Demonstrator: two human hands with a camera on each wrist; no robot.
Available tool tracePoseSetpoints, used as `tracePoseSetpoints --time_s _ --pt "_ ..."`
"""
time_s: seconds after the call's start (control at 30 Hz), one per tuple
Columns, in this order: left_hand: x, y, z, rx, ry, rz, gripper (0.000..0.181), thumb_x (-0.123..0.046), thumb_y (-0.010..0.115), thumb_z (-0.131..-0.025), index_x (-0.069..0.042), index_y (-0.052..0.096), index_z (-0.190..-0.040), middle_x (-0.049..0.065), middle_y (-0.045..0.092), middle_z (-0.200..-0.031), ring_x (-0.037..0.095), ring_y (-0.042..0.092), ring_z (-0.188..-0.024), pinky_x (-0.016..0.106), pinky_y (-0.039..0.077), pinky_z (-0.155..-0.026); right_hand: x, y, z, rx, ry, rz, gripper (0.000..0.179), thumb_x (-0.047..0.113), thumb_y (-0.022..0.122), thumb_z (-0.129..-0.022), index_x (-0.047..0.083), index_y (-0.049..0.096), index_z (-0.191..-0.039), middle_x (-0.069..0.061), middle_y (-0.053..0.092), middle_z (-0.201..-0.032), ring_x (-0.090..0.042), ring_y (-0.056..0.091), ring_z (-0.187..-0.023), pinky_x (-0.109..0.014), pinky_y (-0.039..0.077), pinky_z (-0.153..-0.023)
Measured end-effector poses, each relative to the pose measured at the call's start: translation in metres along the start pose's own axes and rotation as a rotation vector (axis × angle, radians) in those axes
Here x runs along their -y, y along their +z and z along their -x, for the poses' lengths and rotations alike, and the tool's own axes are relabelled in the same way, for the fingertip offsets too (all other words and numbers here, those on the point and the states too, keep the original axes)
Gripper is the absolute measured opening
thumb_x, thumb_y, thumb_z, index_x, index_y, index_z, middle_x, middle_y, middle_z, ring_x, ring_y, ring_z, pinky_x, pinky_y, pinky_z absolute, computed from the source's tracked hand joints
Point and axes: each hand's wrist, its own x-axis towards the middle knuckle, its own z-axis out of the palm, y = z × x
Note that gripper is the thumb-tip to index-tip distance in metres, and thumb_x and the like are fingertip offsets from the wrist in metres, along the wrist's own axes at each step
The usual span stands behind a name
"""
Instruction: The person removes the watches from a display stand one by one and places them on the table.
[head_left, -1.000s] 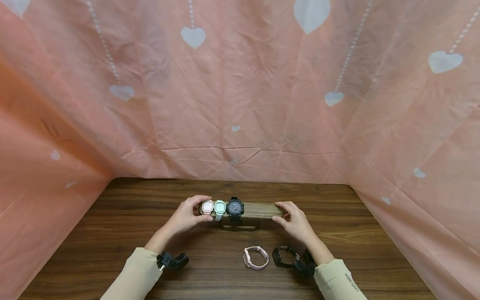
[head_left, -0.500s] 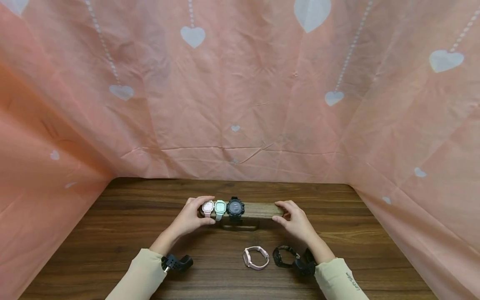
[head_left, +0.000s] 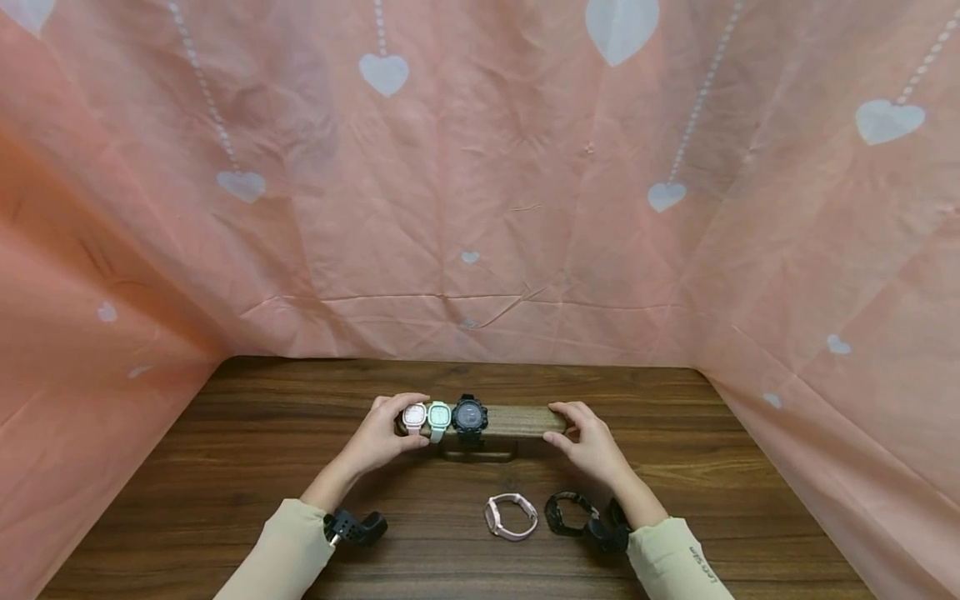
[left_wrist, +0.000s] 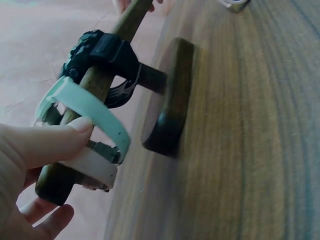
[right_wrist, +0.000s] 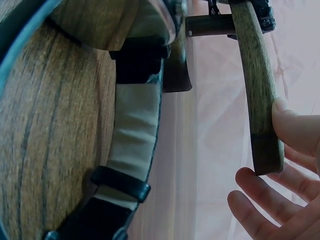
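A wooden T-bar watch stand (head_left: 525,421) carries a pink watch (head_left: 414,416), a mint-green watch (head_left: 439,414) and a black digital watch (head_left: 470,415), side by side on its left half. My left hand (head_left: 377,435) pinches the pink watch at the bar's left end, index finger behind and thumb in front. In the left wrist view, the thumb partly hides the pink strap (left_wrist: 92,167) and touches near the mint strap (left_wrist: 102,117). My right hand (head_left: 588,435) grips the bar's bare right end, also seen in the right wrist view.
Before the stand, a light pink watch (head_left: 492,515) and a dark watch (head_left: 553,513) lie fastened in loops on the wooden table (head_left: 420,567). The dark one looms close in the right wrist view. A pink curtain (head_left: 480,200) surrounds the table's back and sides.
My left hand has shifted slightly right over the pink watch, its thumb now lower along the strap. My right hand, the stand and the loose watches look unmoved.
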Motion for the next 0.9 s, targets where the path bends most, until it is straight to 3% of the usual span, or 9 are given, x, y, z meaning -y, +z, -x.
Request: tracePoseSetpoints --time_s 0.17,0.6,0.9 --pt "0.0026 -0.0028 -0.0018 -0.003 0.001 -0.006 0.056 -0.013 0.086 -0.062 -0.015 0.064 -0.114 -0.001 0.064 -0.108 0.022 0.045 -0.095 0.037 0.041 -0.080 0.0014 0.0000 0.0002 0.009 0.003 -0.014 0.041 0.004 0.076 -0.075 -0.002 0.061 -0.113 -0.013 0.059 -0.107 -0.024 0.057 -0.089 -0.042 0.053 -0.070" --pt "0.0012 -0.0062 -0.0013 0.046 0.074 0.006 0.055 0.000 0.078 -0.066 -0.010 0.059 -0.117 0.004 0.060 -0.108 0.020 0.053 -0.095 0.035 0.044 -0.082 0.0007 -0.0008 0.0002 0.024 0.015 -0.029 0.043 0.005 0.075 -0.076 -0.001 0.060 -0.116 -0.013 0.059 -0.110 -0.023 0.056 -0.088 -0.042 0.053 -0.071" --pt "0.0035 -0.0083 0.0008 0.075 0.055 0.080 0.055 0.002 0.075 -0.068 -0.003 0.057 -0.120 0.005 0.058 -0.108 0.015 0.054 -0.086 0.024 0.049 -0.068 -0.0013 -0.0006 0.0016 0.023 0.021 -0.026 0.043 0.006 0.075 -0.077 -0.001 0.060 -0.116 -0.012 0.059 -0.110 -0.023 0.056 -0.089 -0.041 0.053 -0.071"
